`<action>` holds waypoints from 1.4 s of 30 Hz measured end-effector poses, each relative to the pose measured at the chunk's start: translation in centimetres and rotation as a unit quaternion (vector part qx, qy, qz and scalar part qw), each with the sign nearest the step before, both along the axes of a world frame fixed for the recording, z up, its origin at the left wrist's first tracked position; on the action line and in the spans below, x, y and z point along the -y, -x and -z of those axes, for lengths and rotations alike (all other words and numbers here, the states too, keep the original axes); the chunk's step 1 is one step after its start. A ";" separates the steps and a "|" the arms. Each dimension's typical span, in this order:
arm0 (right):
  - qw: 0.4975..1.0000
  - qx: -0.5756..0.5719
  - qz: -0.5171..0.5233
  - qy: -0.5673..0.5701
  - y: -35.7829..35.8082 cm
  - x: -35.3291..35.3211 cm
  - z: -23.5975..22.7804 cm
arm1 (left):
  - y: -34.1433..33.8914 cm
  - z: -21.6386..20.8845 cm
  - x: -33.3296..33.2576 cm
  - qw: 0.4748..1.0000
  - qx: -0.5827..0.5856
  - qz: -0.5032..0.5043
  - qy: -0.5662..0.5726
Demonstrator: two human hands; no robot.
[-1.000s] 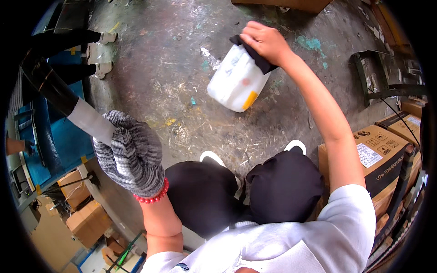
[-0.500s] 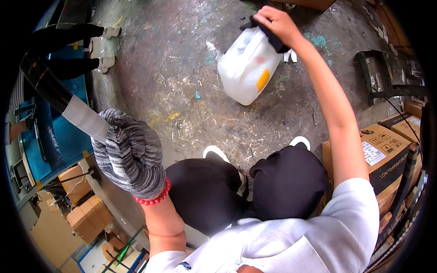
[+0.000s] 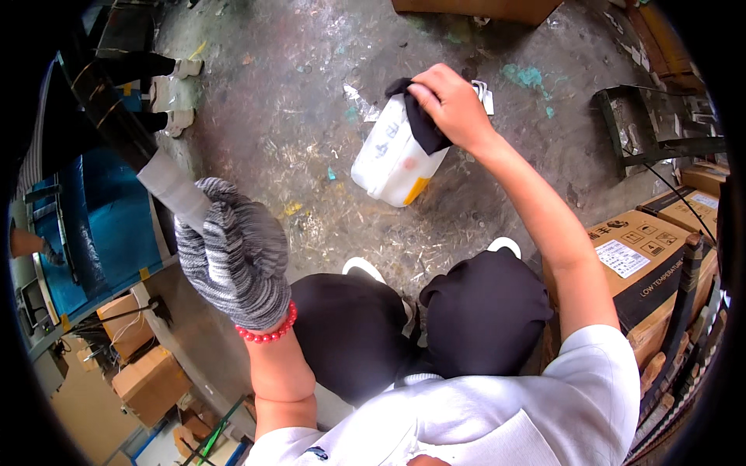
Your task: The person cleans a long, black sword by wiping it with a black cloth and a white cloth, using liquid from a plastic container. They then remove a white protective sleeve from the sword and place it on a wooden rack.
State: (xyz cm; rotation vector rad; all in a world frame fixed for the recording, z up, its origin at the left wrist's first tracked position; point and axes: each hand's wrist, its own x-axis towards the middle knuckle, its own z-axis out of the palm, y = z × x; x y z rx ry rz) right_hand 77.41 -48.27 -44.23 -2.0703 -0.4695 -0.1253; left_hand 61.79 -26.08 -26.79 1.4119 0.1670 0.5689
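Note:
My left hand (image 3: 239, 260), in a grey-and-black knit glove, is closed round the pale wrapped end (image 3: 175, 186) of a long dark strip-like piece (image 3: 109, 109). That piece slants away to the far left. My bare right hand (image 3: 454, 113) grips a bunched black cloth (image 3: 426, 128) at the far end of a translucent white plastic jug (image 3: 388, 159). A yellow patch marks the jug's near side. The cloth covers its far end, so the mouth is hidden. Whether the jug touches the floor, I cannot tell.
Stained concrete floor (image 3: 280, 140) spreads ahead of my feet. Cardboard boxes (image 3: 637, 256) stand at my right, below a black metal frame (image 3: 629, 132). A blue-topped bench (image 3: 116, 225) is at left, near another person's legs (image 3: 148, 66). One carton (image 3: 482, 8) sits far ahead.
My right hand has come nearer to me and slightly left, with the cloth and jug. My left hand and the long piece have shifted a little to the right.

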 end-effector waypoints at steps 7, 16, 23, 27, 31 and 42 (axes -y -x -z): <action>0.625 -0.417 0.051 -0.658 -1.8 1.8 -3.4 | -1.3 -0.9 2.8 0.999 -0.044 -0.021 0.023; 0.617 -0.406 -0.127 -0.662 -1.0 -3.5 -16.3 | -1.9 -2.6 4.2 0.989 -0.143 -0.032 0.034; 0.543 -0.473 -0.287 -0.632 1.9 -9.8 -21.8 | -1.4 -2.0 2.2 0.969 -0.158 -0.081 -0.172; 0.778 -0.342 -0.248 -0.465 4.3 -14.8 -23.2 | -3.2 -2.1 1.4 0.982 -0.017 -0.069 -0.177; 0.832 -0.348 -0.181 -0.392 3.4 -17.6 -21.7 | -2.8 -2.1 -0.2 0.928 -0.182 -0.032 -0.324; 0.674 -0.482 -0.296 -0.474 4.2 -17.8 -20.6 | 0.2 -2.5 -3.2 0.959 -0.227 0.168 -0.026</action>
